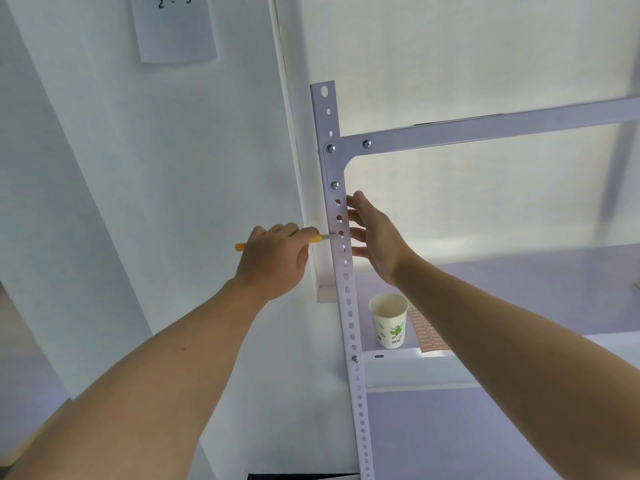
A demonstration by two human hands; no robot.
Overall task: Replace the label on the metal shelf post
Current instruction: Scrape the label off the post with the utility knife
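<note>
A white perforated metal shelf post [348,306] runs from upper middle to the bottom of the head view. My left hand [273,259] grips a yellow-handled scraper [315,239], and its metal tip touches the post's front face at about mid height. My right hand [375,237] wraps the post from the right at the same height, fingers curled behind it. A faint pale patch, possibly the label, lies on the post by the blade tip; I cannot tell its edges. A sheet of reddish labels [427,332] lies on the shelf [519,348] below.
A paper cup [388,320] with a green print stands on the shelf just right of the post. A horizontal beam [485,131] is bolted to the post above my hands. A white wall with a paper sign [175,27] lies to the left.
</note>
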